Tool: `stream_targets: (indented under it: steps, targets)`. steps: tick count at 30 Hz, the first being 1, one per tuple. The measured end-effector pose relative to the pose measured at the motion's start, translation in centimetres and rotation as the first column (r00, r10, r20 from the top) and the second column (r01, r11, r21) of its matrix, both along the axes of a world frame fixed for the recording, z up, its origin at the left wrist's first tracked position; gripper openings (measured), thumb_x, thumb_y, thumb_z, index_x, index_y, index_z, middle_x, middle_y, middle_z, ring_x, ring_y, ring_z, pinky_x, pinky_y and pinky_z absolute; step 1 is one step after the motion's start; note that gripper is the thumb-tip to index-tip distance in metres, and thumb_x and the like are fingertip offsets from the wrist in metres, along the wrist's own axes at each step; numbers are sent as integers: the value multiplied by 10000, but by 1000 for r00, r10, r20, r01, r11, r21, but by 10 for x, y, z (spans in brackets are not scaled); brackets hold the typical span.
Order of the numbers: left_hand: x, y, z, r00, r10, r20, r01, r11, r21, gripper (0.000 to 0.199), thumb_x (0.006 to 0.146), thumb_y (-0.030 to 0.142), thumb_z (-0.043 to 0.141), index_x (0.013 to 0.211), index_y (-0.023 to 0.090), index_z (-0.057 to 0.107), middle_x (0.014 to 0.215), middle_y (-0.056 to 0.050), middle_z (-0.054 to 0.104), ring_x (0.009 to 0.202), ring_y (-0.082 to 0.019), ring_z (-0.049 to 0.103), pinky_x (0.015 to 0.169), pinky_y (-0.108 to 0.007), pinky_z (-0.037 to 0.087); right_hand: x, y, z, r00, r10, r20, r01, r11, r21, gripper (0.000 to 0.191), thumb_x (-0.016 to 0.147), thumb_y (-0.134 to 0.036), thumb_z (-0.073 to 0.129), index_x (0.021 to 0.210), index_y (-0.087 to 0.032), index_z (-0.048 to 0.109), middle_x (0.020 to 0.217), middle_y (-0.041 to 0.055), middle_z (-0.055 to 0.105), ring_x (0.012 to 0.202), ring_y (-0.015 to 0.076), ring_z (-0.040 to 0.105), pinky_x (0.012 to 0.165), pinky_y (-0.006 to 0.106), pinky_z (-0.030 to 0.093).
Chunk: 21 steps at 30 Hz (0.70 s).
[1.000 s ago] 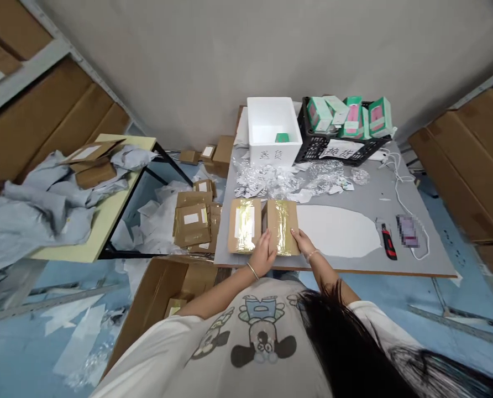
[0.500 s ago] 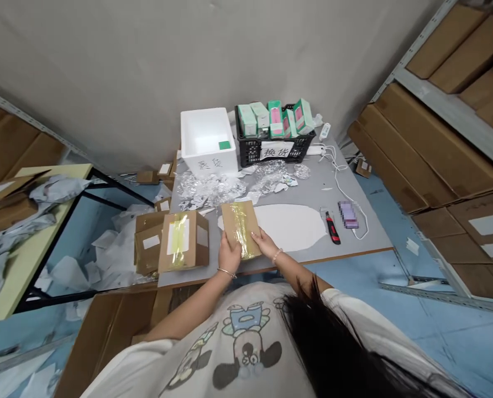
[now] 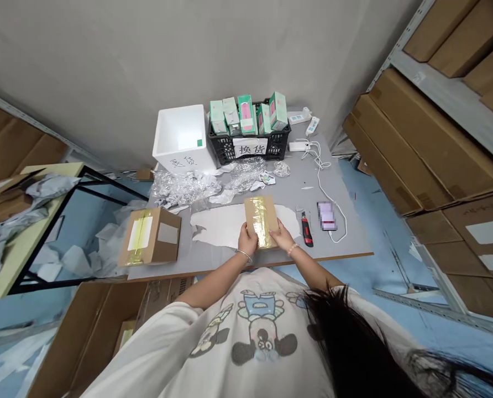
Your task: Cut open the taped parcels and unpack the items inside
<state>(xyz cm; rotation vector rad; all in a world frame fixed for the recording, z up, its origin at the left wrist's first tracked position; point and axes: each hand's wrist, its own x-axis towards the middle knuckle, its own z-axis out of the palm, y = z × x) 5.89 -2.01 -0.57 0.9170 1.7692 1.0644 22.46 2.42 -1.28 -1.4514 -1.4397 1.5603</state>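
A small brown cardboard box with shiny yellowish tape along its middle is held between my two hands. My left hand grips its lower left side, and my right hand grips the lower right side. Beneath it a white sheet with a torn left end lies on the grey table. To the right of the sheet lies a red and black utility knife. A larger taped carton with white labels stands at the table's left front corner.
Behind are a white foam box and a black crate of green and pink boxes. Crumpled bubble wrap lies before them. A charging phone sits at right. An open carton stands below left; shelves of cartons rise at right.
My hands have carried the small box rightward over the white sheet, away from the larger carton, uncovering the sheet's torn left end. The camera view has shifted too.
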Motion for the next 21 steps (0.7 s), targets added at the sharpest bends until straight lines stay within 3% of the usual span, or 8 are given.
stream_targets:
  steps: [4, 7, 9, 11, 13, 15, 18, 21]
  targets:
    - [-5, -5, -15, 1000, -22, 0, 22, 999, 43, 720, 758, 171, 641, 1421, 209, 361, 1365, -119, 557, 1216, -254, 571, 1054, -417, 438, 13, 5, -13, 998, 51, 42, -53, 996, 65, 577, 922, -438, 491, 1461, -246, 418, 1404, 62, 558, 1297, 213, 516, 1112, 387, 382]
    - [-13, -5, -21, 997, -54, 50, 51, 998, 47, 693, 769, 168, 647, 1400, 220, 366, 1436, -124, 485, 1223, -250, 568, 1032, -416, 462, 34, 16, -26, 971, 19, 237, -40, 996, 85, 462, 955, -380, 423, 1364, -193, 527, 1387, 105, 559, 1283, 223, 518, 1101, 373, 378]
    - [-17, -3, -22, 996, -54, 69, 51, 997, 51, 673, 770, 167, 658, 1379, 222, 379, 1466, -131, 446, 1224, -248, 565, 1010, -409, 480, 55, 24, -35, 874, -64, 481, 18, 995, 99, 434, 929, -307, 471, 1322, -138, 546, 1347, 168, 557, 1253, 258, 528, 1078, 389, 384]
    - [-18, -2, -22, 997, -39, 64, 36, 998, 45, 659, 760, 168, 677, 1355, 216, 398, 1468, -140, 437, 1221, -254, 563, 992, -409, 494, 77, 32, -45, 710, -142, 690, 85, 990, 116, 458, 893, -255, 528, 1322, -93, 516, 1339, 223, 517, 1277, 302, 485, 1071, 418, 365]
    - [-17, -1, -22, 998, -27, 49, 26, 999, 22, 657, 738, 170, 703, 1330, 205, 421, 1450, -150, 453, 1187, -259, 580, 970, -415, 505, 96, 37, -54, 576, -143, 805, 137, 987, 78, 496, 867, -248, 573, 1325, -81, 481, 1333, 247, 486, 1287, 335, 453, 1051, 449, 363]
    - [-17, -1, -22, 999, -25, 48, 25, 1000, -5, 666, 713, 177, 726, 1312, 196, 437, 1432, -157, 470, 1135, -255, 603, 955, -423, 508, 109, 39, -61, 514, -116, 850, 166, 986, 35, 524, 849, -271, 605, 1318, -84, 468, 1327, 258, 469, 1286, 360, 433, 1027, 481, 364]
    - [-21, 2, -21, 992, -16, 123, 23, 998, -51, 675, 679, 191, 748, 1289, 180, 458, 1411, -168, 491, 1072, -246, 628, 952, -428, 503, 108, 41, -62, 524, -184, 831, 163, 980, 114, 528, 851, -294, 589, 1317, -77, 471, 1340, 279, 446, 1308, 388, 388, 1038, 525, 321]
    - [-27, 11, -17, 970, 14, 244, 13, 994, -109, 637, 650, 196, 748, 1239, 173, 507, 1349, -159, 555, 1065, -251, 632, 943, -412, 503, 79, 45, -49, 718, -226, 659, 104, 970, 219, 487, 887, -331, 514, 1298, -71, 511, 1347, 273, 472, 1312, 359, 401, 1078, 496, 291]
